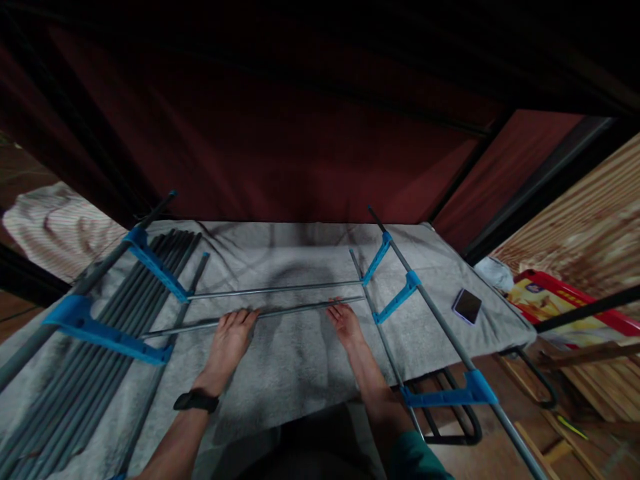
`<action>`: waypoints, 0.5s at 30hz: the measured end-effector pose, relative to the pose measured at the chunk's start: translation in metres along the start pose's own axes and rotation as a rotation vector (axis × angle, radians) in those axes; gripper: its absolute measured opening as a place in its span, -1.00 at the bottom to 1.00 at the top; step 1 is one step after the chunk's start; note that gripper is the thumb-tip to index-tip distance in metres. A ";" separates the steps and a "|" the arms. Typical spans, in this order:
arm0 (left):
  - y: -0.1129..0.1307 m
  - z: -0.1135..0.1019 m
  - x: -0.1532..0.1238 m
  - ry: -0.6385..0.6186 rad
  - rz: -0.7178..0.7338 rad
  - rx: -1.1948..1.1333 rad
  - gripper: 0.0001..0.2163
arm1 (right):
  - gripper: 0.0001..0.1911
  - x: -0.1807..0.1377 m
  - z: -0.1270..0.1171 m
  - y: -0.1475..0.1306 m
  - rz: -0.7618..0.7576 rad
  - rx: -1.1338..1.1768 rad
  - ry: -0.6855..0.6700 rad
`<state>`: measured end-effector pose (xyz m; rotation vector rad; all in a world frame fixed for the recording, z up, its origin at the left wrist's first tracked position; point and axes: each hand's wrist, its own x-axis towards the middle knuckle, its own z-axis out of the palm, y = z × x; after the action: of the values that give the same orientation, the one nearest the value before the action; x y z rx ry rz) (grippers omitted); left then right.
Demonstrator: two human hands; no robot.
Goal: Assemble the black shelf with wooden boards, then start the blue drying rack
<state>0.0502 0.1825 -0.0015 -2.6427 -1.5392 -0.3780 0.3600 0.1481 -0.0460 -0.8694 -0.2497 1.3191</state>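
A thin grey metal tube (295,309) runs across the space between two side frames with blue plastic brackets. My left hand (234,332) lies over it with the fingers curled round it. Further right, my right hand (345,323) supports the tube from below, palm turned up, fingertips against it. The tube's left end is beside a blue bracket (113,337) of the left frame; its right end reaches close to the right frame's inner pole (383,340). Behind it, a second crossbar (275,291) spans both frames.
Several grey tubes (105,347) lie side by side on the left of the grey blanket (295,373). A phone (467,306) rests on the blanket at the right. Dark red panels (300,153) stand behind. Wooden pieces (555,447) lie on the floor at lower right.
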 end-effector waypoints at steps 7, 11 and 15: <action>-0.001 0.002 -0.004 0.048 -0.018 -0.021 -0.52 | -0.84 0.015 0.000 -0.003 -0.038 -0.040 0.100; -0.006 0.002 -0.009 0.058 -0.123 0.052 -0.57 | -0.80 0.022 -0.004 -0.010 -0.099 -0.081 0.139; -0.012 0.003 -0.017 0.068 -0.250 0.126 -0.64 | -0.74 0.024 -0.009 -0.016 -0.144 -0.119 0.134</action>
<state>0.0325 0.1746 -0.0088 -2.3261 -1.8118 -0.3670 0.3838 0.1665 -0.0488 -1.0178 -0.2825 1.1160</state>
